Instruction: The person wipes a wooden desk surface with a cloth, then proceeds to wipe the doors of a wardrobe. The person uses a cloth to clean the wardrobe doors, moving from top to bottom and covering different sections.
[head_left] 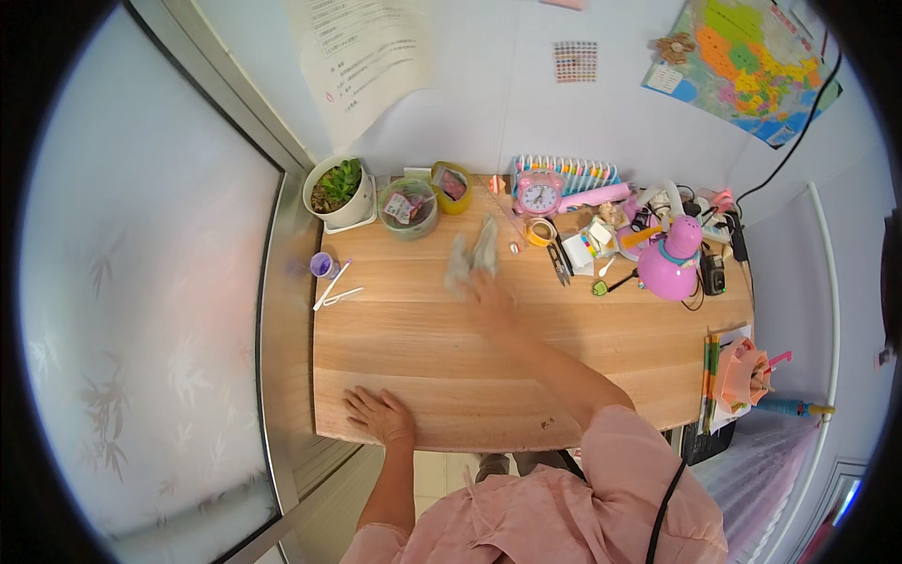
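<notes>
While the right hand (490, 299) was blurred mid-wipe, these points stood:
Cloth: a grey-green rag (473, 252) lay on the wooden table (423, 348), clamped under the right fingers, near the middle of the far half.
Left hand (379, 415): flat, fingers spread, at the near edge.
Advice: sweep short of the tape roll (538, 230) and scissors (558, 261).
</notes>
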Demonstrator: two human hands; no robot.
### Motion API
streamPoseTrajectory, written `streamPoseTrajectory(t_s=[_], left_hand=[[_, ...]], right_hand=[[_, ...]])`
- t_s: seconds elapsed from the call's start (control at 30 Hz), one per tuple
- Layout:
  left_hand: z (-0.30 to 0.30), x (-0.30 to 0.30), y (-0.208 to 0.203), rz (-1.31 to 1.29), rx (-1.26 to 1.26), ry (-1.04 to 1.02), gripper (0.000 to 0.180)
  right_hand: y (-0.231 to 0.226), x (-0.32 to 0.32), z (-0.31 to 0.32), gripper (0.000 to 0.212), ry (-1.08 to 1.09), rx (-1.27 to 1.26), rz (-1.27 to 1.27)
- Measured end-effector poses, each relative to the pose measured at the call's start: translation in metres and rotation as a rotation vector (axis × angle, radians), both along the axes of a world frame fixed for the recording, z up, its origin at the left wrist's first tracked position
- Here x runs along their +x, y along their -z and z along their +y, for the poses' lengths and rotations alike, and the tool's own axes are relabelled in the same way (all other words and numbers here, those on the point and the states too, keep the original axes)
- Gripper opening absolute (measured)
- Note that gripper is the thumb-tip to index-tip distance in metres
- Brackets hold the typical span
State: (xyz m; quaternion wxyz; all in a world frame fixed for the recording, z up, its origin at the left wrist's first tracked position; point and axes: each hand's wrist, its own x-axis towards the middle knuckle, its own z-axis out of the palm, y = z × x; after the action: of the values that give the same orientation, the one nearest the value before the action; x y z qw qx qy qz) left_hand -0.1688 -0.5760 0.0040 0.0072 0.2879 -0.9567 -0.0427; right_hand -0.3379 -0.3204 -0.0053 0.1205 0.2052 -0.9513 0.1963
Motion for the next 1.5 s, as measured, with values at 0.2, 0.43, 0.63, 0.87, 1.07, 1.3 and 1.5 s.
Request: streamPoseTrajectory(t_s=[0.2,0.43,0.63,0.87,1.07,1.3,1.5], left_hand=[[0.002,-0.005,-0.009,0.030,0.034,-0.005,0.061],[0.002,-0.009,-0.011,0.054,0.046,0.005,0.060],[-0.003,-0.003,-0.002,0.033,0.014,0.001,0.061],[-0.005,-0.005,-0.008,0.080,0.042,-0.002,0.061],[-0.003,-0.009,-0.014,0.065,0.077,0.018,0.063],[-0.007,-0.006,-0.014,0.066,0.124,-0.003,0.064],[-0.006,-0.008,-0.017,0.051,0.125,0.017,0.065]], right_hand=[[-0.007,-0.006,-0.007,0.044,-0.103,-0.027,-0.078],[-0.011,-0.063,-0.062,0.048,0.078,-0.149,-0.121],[-0.003,0.077,-0.079,0.054,-0.538,-0.049,-0.217],[-0.023,-0.050,-0.097,0.045,-0.069,-0.091,-0.116],[0.014,-0.015,-0.138,0.045,-0.196,-0.315,-0.350],[-0.020,0.019,-0.215,0.050,-0.814,-0.194,-0.066],[-0.002,-0.071,-0.248,0.043,-0.507,-0.178,0.036]])
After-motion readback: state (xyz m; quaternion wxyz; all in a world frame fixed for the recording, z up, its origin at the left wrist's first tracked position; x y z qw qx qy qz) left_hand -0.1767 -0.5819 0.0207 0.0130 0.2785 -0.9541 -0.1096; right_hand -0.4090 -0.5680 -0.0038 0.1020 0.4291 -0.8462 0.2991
